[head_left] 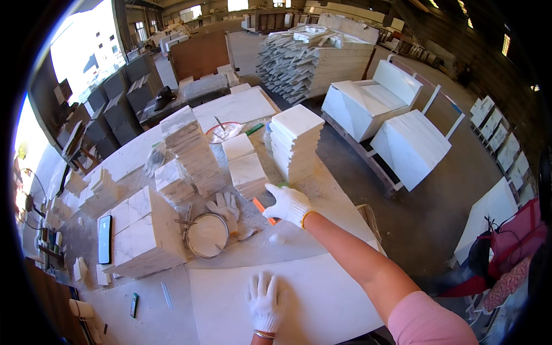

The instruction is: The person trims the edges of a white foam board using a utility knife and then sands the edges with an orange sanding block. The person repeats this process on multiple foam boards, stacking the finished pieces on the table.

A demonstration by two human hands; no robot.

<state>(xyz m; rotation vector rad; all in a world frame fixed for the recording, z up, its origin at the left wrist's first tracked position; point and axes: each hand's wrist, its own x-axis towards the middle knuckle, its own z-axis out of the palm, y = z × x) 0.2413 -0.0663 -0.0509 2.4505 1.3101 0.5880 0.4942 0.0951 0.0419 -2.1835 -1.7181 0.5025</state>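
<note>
My left hand [265, 303], in a white knit glove, lies flat with fingers spread on a large white sheet or slab [339, 287] at the table's near edge. My right hand [289, 206], gloved the same way, reaches forward with a slim orange bar-shaped tool [265, 211] in its grip; its exact kind is hard to make out. Just beyond that hand stands a low stack of white marble tiles [247, 168]. A loose white glove [224, 208] lies to its left, by a round tin [208, 235] of pale paste with a metal clamp ring.
A phone [104, 239] rests on a block of marble tiles [144, 236] at left. Taller tile stacks [296, 141] stand farther back, near a red-rimmed bowl [225, 132] with white paste. Big marble blocks [368, 106] sit on a pallet beyond the table's right edge.
</note>
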